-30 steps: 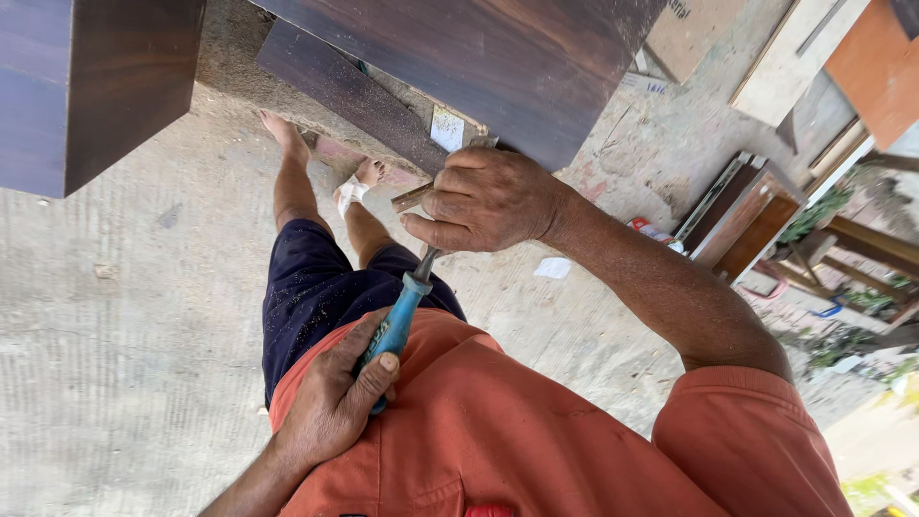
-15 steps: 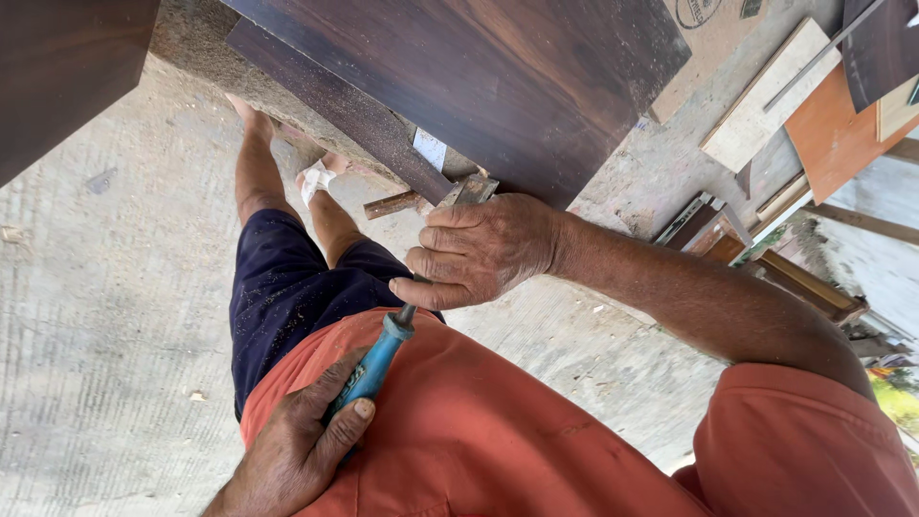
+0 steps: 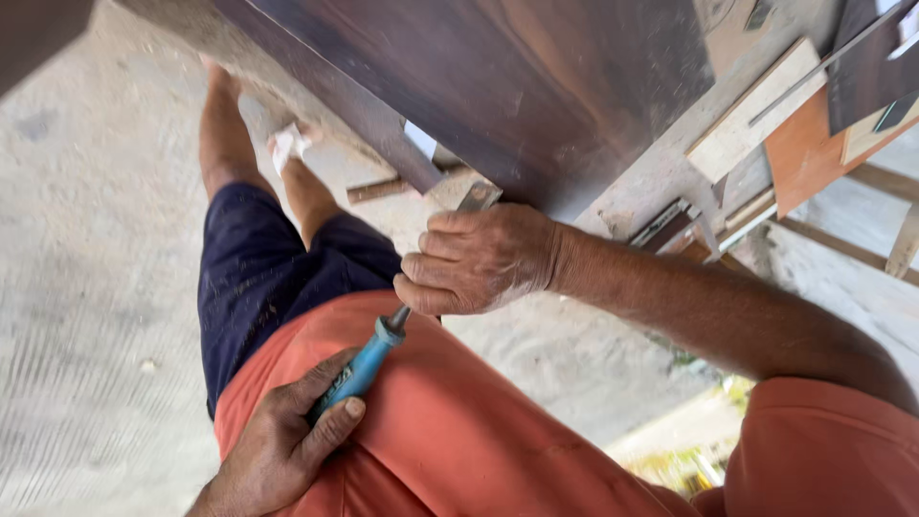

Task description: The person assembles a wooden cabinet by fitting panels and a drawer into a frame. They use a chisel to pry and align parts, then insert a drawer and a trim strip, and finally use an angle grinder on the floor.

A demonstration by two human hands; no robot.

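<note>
A chisel with a blue handle (image 3: 359, 369) runs from my lap up to the lower edge of a dark brown wooden panel (image 3: 498, 86). My left hand (image 3: 278, 445) grips the handle's end against my orange shirt. My right hand (image 3: 479, 258) is closed around the metal shaft, and the flat blade tip (image 3: 477, 196) pokes out above its fingers, right at the panel's edge. My legs in dark blue shorts (image 3: 258, 278) stretch out under the panel.
Pale boards (image 3: 756, 115), an orange-brown sheet (image 3: 814, 144) and wooden strips lie at the upper right. A thin wooden strip (image 3: 383, 190) rests on the concrete floor (image 3: 86, 287) beneath the panel. One foot has a white wrap (image 3: 287, 144).
The view has closed in and shifted left. Both hands keep their hold on the chisel, and the blade end has come up closer to the panel's edge.
</note>
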